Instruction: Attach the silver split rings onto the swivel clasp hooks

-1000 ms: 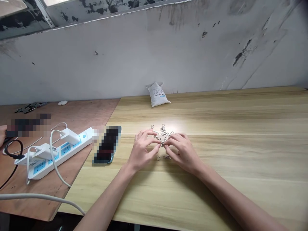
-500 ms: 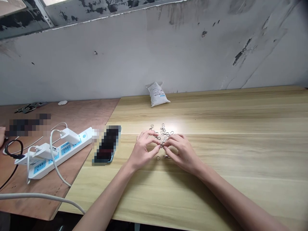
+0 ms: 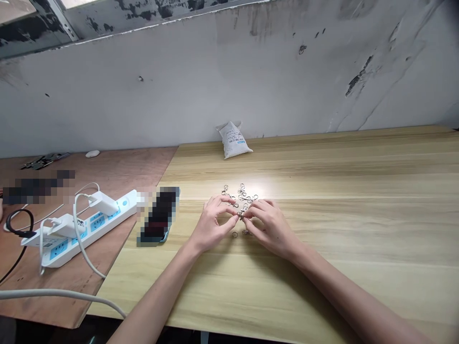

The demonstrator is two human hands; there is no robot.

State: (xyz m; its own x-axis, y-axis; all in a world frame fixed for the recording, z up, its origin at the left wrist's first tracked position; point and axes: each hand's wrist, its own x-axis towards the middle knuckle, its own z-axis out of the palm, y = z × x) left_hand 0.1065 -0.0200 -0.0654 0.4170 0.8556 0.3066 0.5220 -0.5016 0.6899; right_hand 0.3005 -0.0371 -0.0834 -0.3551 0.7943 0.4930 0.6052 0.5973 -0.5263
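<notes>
The person stands at a pale wooden tabletop (image 3: 340, 191) with both forearms reaching in from the near edge. The left hand (image 3: 211, 227) and right hand (image 3: 270, 227) curve toward each other, only partly open, and the thumb and fingertips (image 3: 236, 216) of each come together on a small metal clasp (image 3: 241, 215). The tiny piece is mostly hidden by the fingers, so its exact shape is hard to make out.

Just beyond the hands lies a loose pile of silver clasps and rings (image 3: 240, 195), touching the left hand's fingers. Nearer the person, a lone ring (image 3: 234, 234) sits between the hands, and another clasp (image 3: 245, 232) pokes out from under the right hand.

Left of the hands is a phone (image 3: 159, 216), blurred out, lying on the tabletop's edge. Past it, on a lower-looking brown board (image 3: 107, 167), a white power strip (image 3: 86, 229) holds two white chargers (image 3: 103, 203) with their cables. A white sack (image 3: 234, 141) leans against the scuffed wall (image 3: 215, 81) at the tabletop's far edge.
</notes>
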